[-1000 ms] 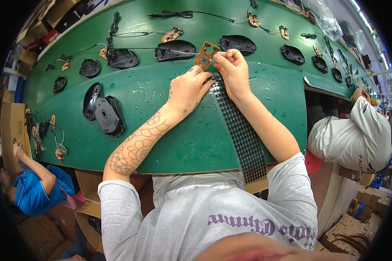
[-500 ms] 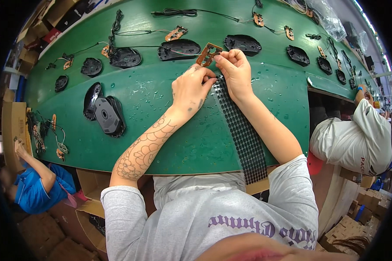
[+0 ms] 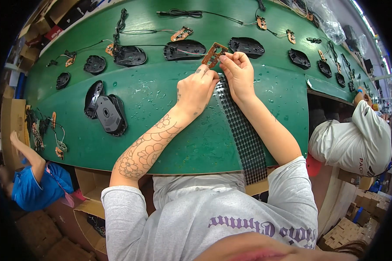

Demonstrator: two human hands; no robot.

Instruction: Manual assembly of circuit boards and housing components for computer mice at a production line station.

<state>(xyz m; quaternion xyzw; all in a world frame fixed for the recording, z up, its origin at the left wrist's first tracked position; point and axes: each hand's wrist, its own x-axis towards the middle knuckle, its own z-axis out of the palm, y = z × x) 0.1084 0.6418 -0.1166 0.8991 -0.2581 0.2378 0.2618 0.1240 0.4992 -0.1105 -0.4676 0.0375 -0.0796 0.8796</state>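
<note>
A brown mouse circuit board (image 3: pixel 212 54) is held up above the green table. My left hand (image 3: pixel 195 90) is closed at its lower edge, with thumb and forefinger close to the top of a sheet of black round stickers (image 3: pixel 245 132). The thumb and forefinger of my right hand (image 3: pixel 238 75) are pinched together at the board's right edge; any small piece between them is hidden. The sticker sheet runs down between my forearms and over the table's front edge. Just beyond the board lie two black mouse shells, one left (image 3: pixel 185 50) and one right (image 3: pixel 246 47).
On the green table (image 3: pixel 178 152), more mouse shells (image 3: pixel 130 56), circuit boards (image 3: pixel 181 34) and cables (image 3: pixel 179 13) lie along the far side. Stacked mouse covers (image 3: pixel 111 115) sit left of my forearm. Co-workers sit left (image 3: pixel 41 185) and right (image 3: pixel 350 145). Cardboard boxes (image 3: pixel 91 185) stand below the edge.
My hands and the board have shifted slightly right in the picture, as have the far shells. My left hand looks a little more closed. The left co-worker's arm has moved.
</note>
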